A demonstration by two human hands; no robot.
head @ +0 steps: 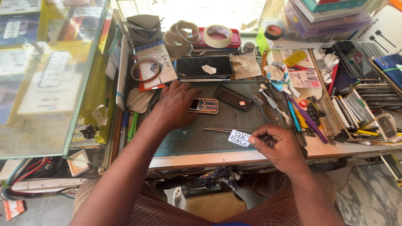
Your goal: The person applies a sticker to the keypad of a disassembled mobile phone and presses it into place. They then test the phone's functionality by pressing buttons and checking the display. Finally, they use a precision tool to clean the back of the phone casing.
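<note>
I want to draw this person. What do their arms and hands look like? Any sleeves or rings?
Both arms are bare right up to the picture's edge, with no sleeves showing. The left hand and right hand wear no gloves, and I see no rings, watch or bracelets.

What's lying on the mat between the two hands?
Head view: a thin metal probe lies on the green mat between the left hand and right hand; otherwise bare mat.
</note>
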